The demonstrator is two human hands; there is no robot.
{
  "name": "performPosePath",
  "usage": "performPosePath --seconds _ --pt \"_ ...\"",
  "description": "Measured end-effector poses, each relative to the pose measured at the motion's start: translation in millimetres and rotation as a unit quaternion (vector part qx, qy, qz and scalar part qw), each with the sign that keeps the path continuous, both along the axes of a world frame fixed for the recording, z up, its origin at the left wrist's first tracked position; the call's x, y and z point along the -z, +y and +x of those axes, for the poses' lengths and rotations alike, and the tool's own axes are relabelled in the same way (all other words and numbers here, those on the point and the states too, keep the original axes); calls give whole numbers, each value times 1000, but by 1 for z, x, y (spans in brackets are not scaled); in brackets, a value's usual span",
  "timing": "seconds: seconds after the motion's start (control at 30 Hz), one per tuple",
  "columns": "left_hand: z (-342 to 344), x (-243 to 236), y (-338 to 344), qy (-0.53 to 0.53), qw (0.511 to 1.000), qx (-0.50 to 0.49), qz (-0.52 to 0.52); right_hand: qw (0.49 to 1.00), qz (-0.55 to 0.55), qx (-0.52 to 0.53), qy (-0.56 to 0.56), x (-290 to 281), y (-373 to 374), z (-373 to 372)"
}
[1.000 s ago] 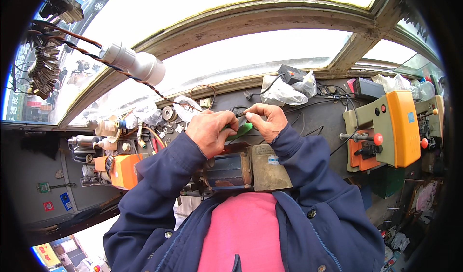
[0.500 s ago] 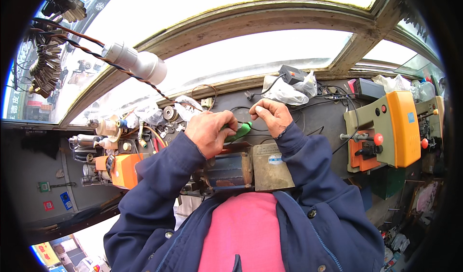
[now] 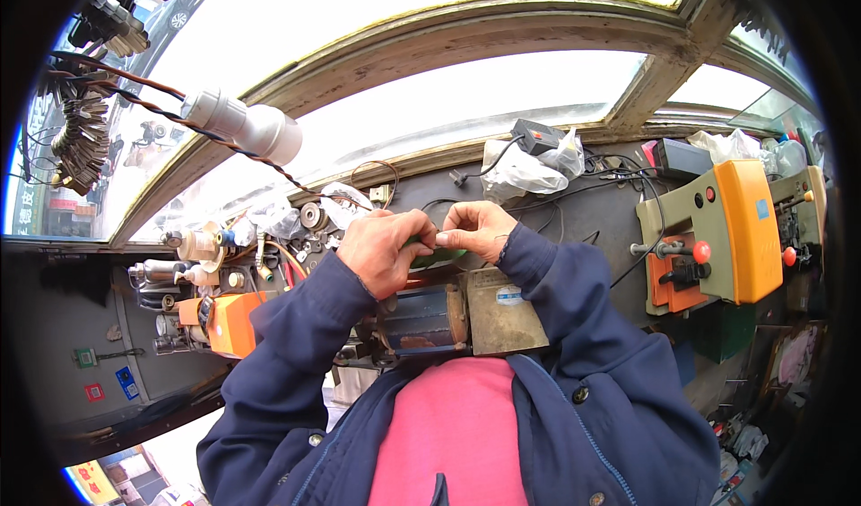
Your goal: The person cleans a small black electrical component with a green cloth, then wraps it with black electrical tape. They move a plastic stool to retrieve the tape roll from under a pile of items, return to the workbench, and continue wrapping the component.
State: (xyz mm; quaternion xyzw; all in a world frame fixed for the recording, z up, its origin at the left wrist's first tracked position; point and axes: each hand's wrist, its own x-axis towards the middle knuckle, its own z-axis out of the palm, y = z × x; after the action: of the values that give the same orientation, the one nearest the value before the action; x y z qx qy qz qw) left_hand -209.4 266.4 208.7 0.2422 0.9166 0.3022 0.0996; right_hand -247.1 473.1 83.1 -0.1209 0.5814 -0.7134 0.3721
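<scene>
Left grip (image 3: 381, 248) closed around green object (image 3: 443, 257), right grip (image 3: 479, 230) pinched narrow beside it — contents unclear

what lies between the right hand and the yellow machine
In the head view, from the right hand: its navy sleeve, then grey bench with black cables, up to the yellow machine.

Bright daylight, blown-out window (image 3: 448, 102), fisheye-bent edges

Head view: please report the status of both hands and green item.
Left hand grips green item. Right hand pinched, close beside left; anything pinched too small to tell. Dark cylindrical machine nearer the body.
</scene>
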Motion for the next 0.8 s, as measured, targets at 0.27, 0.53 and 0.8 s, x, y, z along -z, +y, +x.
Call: performPosePath --seconds 0.27,0.53,0.8 --pt "0 2 1 11 999 33 -14 980 91 125 126 -3 -1 4" --pt "0 1 1 6 999 28 -39 949 128 170 232 -13 -2 9" --pt "1 1 1 -37 998 3 -42 963 114 157 185 -21 3 9"
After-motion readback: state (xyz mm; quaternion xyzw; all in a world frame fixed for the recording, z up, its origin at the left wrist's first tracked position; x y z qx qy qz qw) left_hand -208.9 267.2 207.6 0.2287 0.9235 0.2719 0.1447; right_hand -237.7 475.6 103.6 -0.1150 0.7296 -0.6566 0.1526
